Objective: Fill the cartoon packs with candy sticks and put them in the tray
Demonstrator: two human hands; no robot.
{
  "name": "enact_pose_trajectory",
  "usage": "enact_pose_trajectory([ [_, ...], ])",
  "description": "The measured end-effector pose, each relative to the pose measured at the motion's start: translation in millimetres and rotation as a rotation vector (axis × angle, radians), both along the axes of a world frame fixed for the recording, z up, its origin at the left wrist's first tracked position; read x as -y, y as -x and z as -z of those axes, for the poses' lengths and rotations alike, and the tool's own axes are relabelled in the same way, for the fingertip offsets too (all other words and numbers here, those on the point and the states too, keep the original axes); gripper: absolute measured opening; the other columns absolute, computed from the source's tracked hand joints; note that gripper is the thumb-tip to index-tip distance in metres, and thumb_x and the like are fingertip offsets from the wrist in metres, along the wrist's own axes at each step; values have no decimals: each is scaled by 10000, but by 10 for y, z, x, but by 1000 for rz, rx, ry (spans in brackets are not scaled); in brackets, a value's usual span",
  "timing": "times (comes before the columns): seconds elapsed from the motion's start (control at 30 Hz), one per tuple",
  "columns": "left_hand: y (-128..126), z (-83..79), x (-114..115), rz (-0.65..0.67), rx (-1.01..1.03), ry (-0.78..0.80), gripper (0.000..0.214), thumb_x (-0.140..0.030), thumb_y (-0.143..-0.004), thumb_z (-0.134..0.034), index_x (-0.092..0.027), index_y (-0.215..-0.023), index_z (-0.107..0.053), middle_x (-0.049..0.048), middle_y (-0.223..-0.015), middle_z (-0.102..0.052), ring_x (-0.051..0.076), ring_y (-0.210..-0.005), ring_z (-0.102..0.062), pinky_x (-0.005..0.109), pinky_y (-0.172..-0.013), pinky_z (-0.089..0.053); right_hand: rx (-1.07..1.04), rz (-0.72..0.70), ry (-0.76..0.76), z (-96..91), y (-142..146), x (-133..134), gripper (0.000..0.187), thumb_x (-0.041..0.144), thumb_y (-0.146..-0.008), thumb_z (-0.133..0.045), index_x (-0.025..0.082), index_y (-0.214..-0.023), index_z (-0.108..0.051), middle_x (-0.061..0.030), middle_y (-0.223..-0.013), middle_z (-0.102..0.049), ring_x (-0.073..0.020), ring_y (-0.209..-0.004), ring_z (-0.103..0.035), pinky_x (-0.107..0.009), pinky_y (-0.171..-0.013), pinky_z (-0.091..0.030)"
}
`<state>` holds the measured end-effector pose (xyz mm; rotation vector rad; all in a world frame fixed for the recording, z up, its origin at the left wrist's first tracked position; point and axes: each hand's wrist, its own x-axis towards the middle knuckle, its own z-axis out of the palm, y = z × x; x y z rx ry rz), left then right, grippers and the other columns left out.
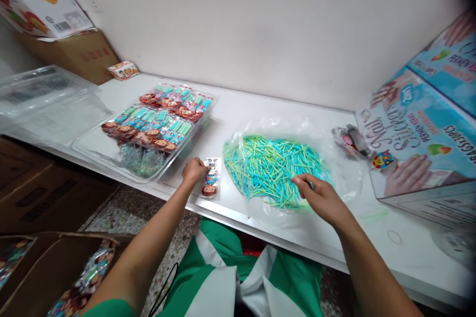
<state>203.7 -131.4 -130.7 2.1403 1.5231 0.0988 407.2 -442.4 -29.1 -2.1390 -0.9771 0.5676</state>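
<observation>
My left hand point(195, 171) pinches the upper edge of a small clear packet point(210, 189), which is printed with a cartoon face and lies near the table's front edge. Over the right part of a heap of thin green and blue sticks point(271, 168), my right hand point(320, 197) is closed, thumb against fingers. Whatever it may hold is hidden. The sticks lie on an opened clear plastic bag point(347, 183). Left of my left hand, a clear plastic tub point(154, 176) holds rows of filled cartoon packets point(148, 126).
A clear lid or tub point(48, 104) sits at the table's left end. Cartons point(70, 54) stand behind it, with a small box point(123, 70) beside them. Blue boxes point(420, 133) border the right side. A rubber band point(394, 237) lies at front right. An open carton point(44, 267) with packets stands below left.
</observation>
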Motion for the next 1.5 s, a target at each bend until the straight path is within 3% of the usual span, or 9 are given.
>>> enact_pose_trajectory([
  [0.3,93,-48,-15,43,142,-68,145,-303,-745,-552,-179,-732,-626,34,-709,-644,177,-690,-582,248,-572,-348,-21,12,10,110,-19,22,340,504,-866,-420,212,-813,-587,26,-617,-518,-130,-596,-495,-245,-588,-390],
  [0.5,158,-387,147,-34,452,-134,255,-295,-712,-615,-154,-923,-584,15,-731,-594,147,-667,-549,244,-619,-389,-22,54,-12,155,29,5,313,497,-858,-448,221,-864,-596,17,-650,-546,-142,-617,-507,-265,-602,-392],
  [0.63,47,-788,635,-6,1017,236,405,-299,-636,-724,-156,-987,-585,-29,-680,-545,98,-606,-513,217,-608,-412,-229,44,-138,88,308,-189,358,494,-813,-532,208,-1022,-586,-28,-880,-615,-145,-707,-548,-266,-641,-429],
  [0.7,-66,-930,945,58,1094,445,422,-280,-602,-763,-166,-982,-618,-30,-677,-554,92,-609,-514,213,-617,-419,-344,-55,-175,79,475,-331,444,480,-789,-575,216,-1143,-532,-37,-984,-613,-143,-738,-554,-270,-662,-441],
  [0.77,-185,-983,1209,115,1091,638,382,-277,-593,-780,-164,-934,-652,-19,-676,-574,96,-620,-524,217,-630,-426,-380,-157,-229,103,598,-445,339,463,-811,-556,202,-1026,-577,-18,-899,-615,-139,-740,-545,-269,-682,-437],
  [0.93,-388,-836,1485,193,989,934,298,-377,-664,-732,-149,-854,-702,50,-776,-668,162,-719,-588,274,-718,-446,-321,-255,-226,177,644,-434,273,400,-872,-471,178,-746,-566,14,-714,-573,-125,-696,-514,-250,-658,-407],
  [1.07,-445,-712,1499,156,954,915,247,-383,-646,-742,-139,-655,-708,30,-632,-645,147,-650,-568,259,-675,-425,-257,-322,-85,210,351,-228,265,404,-865,-473,179,-796,-597,10,-725,-611,-128,-691,-542,-239,-646,-401],
  [1.23,-486,-652,1533,-2,938,910,233,-287,-513,-824,-144,-538,-642,-1,-565,-618,119,-601,-547,237,-616,-401,105,-10,272,378,-405,2,268,314,-846,-441,155,-686,-586,-23,-684,-624,-140,-652,-539,-235,-592,-359],
  [1.5,-506,-619,1506,-35,1015,1047,244,-308,-578,-793,-143,-619,-617,-25,-581,-581,80,-534,-499,219,-566,-385,260,99,376,603,-860,-226,264,360,-829,-465,151,-766,-612,-65,-763,-647,-167,-705,-558,-241,-583,-327],
])
